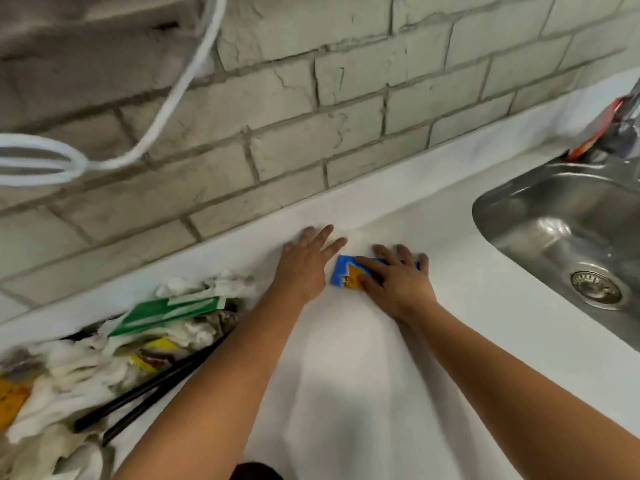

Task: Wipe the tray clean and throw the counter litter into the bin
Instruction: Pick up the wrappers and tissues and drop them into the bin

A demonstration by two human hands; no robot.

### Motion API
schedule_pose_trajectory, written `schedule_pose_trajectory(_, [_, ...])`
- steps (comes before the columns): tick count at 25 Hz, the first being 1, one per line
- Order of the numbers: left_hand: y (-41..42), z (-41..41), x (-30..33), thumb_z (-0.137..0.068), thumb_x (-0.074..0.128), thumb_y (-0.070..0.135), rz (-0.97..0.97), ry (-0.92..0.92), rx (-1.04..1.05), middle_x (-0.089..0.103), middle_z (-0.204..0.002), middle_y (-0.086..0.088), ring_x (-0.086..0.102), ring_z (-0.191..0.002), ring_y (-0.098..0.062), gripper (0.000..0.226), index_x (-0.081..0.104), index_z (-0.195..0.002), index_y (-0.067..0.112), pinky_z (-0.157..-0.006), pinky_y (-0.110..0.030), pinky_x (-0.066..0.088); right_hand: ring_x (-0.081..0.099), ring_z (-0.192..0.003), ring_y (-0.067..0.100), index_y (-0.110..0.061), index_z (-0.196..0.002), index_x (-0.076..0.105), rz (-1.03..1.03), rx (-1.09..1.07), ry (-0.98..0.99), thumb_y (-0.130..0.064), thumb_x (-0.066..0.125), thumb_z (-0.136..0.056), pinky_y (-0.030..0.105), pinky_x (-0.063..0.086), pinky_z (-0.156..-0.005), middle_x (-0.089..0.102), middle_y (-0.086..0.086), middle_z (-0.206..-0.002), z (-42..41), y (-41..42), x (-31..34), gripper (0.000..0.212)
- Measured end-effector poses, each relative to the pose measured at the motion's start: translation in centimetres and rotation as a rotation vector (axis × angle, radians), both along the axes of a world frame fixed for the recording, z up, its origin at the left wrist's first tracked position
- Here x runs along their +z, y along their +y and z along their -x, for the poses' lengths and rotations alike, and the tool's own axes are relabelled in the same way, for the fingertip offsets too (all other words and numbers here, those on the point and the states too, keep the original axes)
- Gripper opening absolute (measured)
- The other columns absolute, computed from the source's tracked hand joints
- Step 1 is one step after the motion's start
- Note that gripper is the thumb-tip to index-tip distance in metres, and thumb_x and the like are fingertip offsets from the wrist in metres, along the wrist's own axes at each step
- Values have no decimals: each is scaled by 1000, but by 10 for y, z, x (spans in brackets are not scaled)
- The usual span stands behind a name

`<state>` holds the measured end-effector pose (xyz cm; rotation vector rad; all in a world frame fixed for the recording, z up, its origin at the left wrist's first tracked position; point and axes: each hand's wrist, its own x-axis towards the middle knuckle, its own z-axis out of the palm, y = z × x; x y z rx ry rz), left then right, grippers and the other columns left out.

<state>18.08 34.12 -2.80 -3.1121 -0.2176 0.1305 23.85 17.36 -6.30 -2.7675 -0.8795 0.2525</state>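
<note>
Soft overhead light is brightening the smooth white desk (346, 375), forearm shadows are falling between the arms, glare is glinting on the stainless steel sink (571, 216), and wide-angle blur is smearing the edges.

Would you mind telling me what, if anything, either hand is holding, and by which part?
The right hand pinches the blue and orange wrapper at its right end against the counter. The left hand lies flat, holding nothing.
</note>
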Motion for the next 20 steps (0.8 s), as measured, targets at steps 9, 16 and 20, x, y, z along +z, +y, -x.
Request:
schedule_pose_trajectory(9, [12,-35,-6,-94,34,-3,187,91,29,16,-157,2,19,-143,-17,60,23,-147,21,-116,-25,14,32,-127,22,-39,-129,48,-144,-156,-145,-59,39,-86,38,22,-99,42,-9,-139,-14,6,-15,49])
schedule_pose_trajectory(16, [19,35,-2,-94,48,9,385,59,190,33,-150,-5,32,-137,-18,46,40,-139,12,-105,-14,17,42,-115,31,-29,-131,48,-201,-211,-90,-45,44,-91,40,34,-97,48,3,-132,-15,7,-14,43])
schedule_pose_trajectory(20, [11,68,-2,-92,42,-4,469,92,277,33,-150,-4,34,-136,-17,50,43,-138,15,-102,-10,18,52,-94,32,-17,-114,53,-257,-211,80,-34,46,-93,38,44,-80,58,12,-103,-8,2,-5,28])
